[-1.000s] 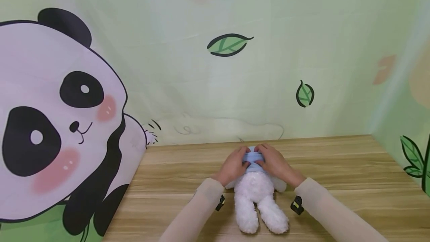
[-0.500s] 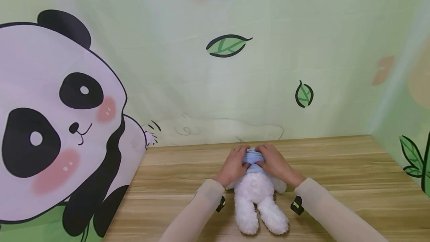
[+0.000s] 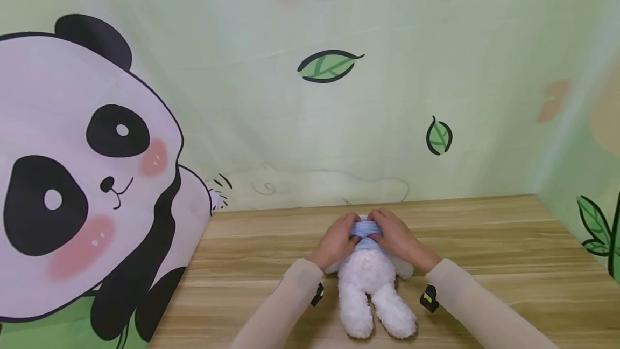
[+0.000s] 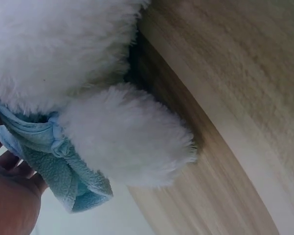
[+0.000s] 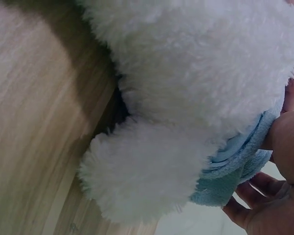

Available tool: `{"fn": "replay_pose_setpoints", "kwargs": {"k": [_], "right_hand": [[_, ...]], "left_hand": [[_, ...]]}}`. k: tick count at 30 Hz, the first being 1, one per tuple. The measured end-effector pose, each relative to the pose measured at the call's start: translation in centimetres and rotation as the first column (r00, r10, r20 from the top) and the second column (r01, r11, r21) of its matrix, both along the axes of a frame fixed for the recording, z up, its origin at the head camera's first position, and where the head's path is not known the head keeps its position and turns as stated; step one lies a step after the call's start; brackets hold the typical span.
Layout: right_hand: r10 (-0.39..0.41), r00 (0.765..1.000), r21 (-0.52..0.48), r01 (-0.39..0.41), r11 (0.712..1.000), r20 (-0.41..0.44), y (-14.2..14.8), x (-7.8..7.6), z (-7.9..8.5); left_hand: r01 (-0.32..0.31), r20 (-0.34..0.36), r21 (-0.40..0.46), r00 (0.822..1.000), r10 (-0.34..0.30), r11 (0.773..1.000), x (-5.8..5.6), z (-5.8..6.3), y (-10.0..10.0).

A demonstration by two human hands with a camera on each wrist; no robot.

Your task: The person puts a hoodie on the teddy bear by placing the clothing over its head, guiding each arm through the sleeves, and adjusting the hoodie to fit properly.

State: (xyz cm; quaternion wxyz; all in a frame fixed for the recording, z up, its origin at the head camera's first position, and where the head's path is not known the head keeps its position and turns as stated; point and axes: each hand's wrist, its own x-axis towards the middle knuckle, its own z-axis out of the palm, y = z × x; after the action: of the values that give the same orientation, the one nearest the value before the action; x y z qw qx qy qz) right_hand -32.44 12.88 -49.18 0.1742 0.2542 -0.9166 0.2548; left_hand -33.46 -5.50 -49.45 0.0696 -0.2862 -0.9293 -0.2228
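Note:
A white fluffy plush toy (image 3: 368,273) lies on the wooden table, legs toward me. Light-blue, towel-like cloth (image 3: 366,229) is bunched in folds around its upper end; the toy's head cannot be seen. My left hand (image 3: 335,237) grips the cloth's left side, thumb on the near edge. On the right side, my right hand (image 3: 399,237) grips it the same way. The left wrist view shows the blue cloth (image 4: 54,147) beside a stubby white limb (image 4: 132,134). Curled fingers of the right hand (image 5: 279,191) hold the cloth in the right wrist view.
The wooden table (image 3: 499,268) extends to both sides of the toy and meets a pale green printed backdrop (image 3: 387,96) behind. A large printed panda (image 3: 97,166) covers the left wall. Black devices (image 3: 429,298) sit at both wrists.
The blue cloth between my hands is gathered into tighter folds than a second ago, and its upper part has lowered slightly. Both hands have kept nearly the same place, and the toy has not moved.

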Motion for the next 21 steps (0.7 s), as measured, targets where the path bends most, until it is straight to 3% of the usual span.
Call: {"fn": "replay_pose_setpoints", "kwargs": {"k": [17,21], "right_hand": [[0.000,0.998,0.092,0.006,0.996,-0.061,-0.4,0.5,0.1],[-0.002,0.997,0.113,0.011,0.993,-0.083,-0.5,0.8,0.2]], "left_hand": [[-0.013,-0.086,0.060,0.996,0.019,0.998,0.2,-0.7,0.0],[-0.010,-0.140,0.066,0.990,0.019,0.998,0.4,-1.1,-0.1]]}}
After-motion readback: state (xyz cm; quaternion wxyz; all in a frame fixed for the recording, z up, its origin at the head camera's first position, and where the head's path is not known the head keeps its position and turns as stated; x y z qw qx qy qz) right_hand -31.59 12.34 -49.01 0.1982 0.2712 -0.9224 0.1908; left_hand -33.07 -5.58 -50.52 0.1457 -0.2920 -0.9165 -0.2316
